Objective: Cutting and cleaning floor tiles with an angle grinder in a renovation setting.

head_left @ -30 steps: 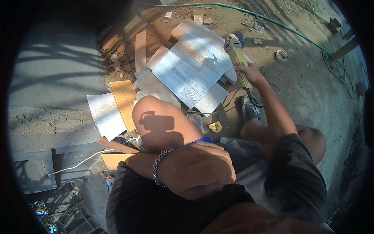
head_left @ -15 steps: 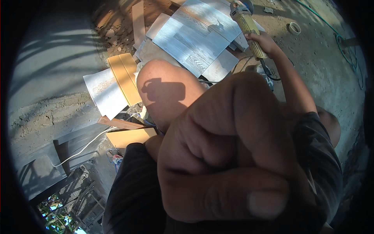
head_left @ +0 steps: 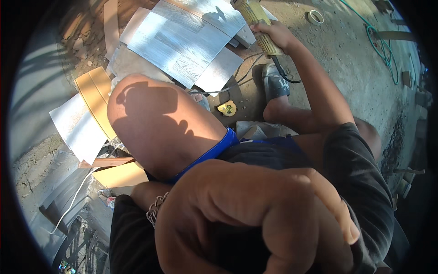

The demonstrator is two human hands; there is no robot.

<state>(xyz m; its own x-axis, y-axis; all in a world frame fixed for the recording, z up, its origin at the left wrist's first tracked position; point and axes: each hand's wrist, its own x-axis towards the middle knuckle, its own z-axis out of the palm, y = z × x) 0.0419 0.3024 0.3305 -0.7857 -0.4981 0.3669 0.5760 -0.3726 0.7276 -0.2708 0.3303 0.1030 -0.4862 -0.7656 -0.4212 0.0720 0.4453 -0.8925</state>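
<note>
I see my right hand wrapped tight round the yellow-handled power tool, over the far edge of the grey tiles on the ground, its long axis running away from me; left hand curled into a fist, holding nothing visible, now nearer the camera than before.

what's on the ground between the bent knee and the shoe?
In the head view, a yellow tape measure lies on bare dirt between the knee and the shoe; a black cord also runs there.
</note>
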